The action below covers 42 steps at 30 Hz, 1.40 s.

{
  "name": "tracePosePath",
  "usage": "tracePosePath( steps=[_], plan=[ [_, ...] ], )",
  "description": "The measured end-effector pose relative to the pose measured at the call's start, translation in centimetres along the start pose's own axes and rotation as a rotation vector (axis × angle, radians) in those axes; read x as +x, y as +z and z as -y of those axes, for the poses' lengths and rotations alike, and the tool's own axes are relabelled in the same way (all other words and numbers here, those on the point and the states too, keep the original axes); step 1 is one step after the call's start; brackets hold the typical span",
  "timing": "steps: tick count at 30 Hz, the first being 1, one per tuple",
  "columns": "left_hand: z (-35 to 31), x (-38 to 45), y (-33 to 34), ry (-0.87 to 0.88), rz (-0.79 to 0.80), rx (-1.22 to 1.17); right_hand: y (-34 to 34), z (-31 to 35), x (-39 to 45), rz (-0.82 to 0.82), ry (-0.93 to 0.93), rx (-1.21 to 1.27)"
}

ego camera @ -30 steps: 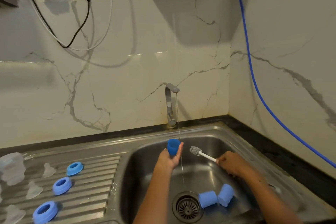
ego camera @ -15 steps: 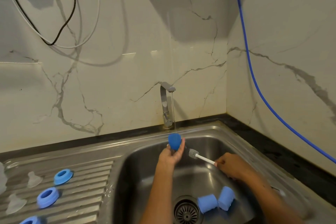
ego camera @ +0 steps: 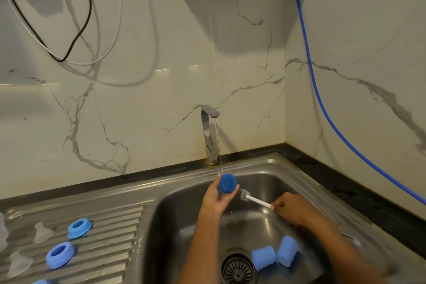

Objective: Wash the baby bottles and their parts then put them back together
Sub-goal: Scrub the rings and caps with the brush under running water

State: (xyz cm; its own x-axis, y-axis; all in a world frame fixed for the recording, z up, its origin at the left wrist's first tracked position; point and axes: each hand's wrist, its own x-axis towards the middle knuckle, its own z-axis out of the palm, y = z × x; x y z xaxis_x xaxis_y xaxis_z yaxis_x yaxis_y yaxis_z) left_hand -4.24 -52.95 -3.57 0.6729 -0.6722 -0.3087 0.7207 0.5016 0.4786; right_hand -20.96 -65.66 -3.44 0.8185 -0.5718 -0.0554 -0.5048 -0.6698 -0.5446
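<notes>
Rinsing step in hand: left hand (ego camera: 216, 200) grips a blue bottle cap (ego camera: 227, 182) under the tap's (ego camera: 208, 131) thin stream, above the sink (ego camera: 306, 182). Right hand (ego camera: 294, 211) pinches the small brush (ego camera: 244, 195) just beside it. Next, judged: set the cap aside and take another.

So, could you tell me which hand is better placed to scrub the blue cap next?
The right hand: it grips the brush, whose bristles sit beside the blue cap the left hand holds.

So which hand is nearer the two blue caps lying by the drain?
Right. The right hand holds the brush just above the caps; the left hand is farther back, holding a cap under the tap.
</notes>
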Motion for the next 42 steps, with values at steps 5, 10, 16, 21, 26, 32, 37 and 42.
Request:
tracePosePath(
  steps=[5,10,16,21,26,32,37,42],
  plan=[
    [0.6,0.3,0.2,0.224,0.026,0.152,0.2,-0.3,0.1,0.008,0.014,0.011],
    [-0.2,-0.2,-0.3,0.120,0.135,-0.138,0.3,-0.4,0.2,-0.004,0.017,0.034],
    [0.5,0.1,1.0,0.065,0.114,-0.136,0.3,-0.5,0.0,0.013,0.014,0.025],
    [-0.4,0.9,0.3,0.097,0.130,-0.334,0.3,-0.2,0.0,0.010,0.007,0.025],
    [-0.2,0.6,-0.3,0.059,0.202,-0.223,-0.1,0.0,-0.3,0.048,-0.002,0.003],
    [0.5,0.9,0.6,0.257,0.171,0.227,-0.2,0.3,-0.6,0.057,-0.011,-0.014],
    [0.4,1.0,-0.1,0.372,0.098,0.378,-0.3,0.3,-0.7,0.071,-0.001,-0.019],
    [0.3,0.2,-0.3,0.275,0.177,0.124,-0.3,0.5,-0.9,0.079,0.002,-0.029]
  ],
)
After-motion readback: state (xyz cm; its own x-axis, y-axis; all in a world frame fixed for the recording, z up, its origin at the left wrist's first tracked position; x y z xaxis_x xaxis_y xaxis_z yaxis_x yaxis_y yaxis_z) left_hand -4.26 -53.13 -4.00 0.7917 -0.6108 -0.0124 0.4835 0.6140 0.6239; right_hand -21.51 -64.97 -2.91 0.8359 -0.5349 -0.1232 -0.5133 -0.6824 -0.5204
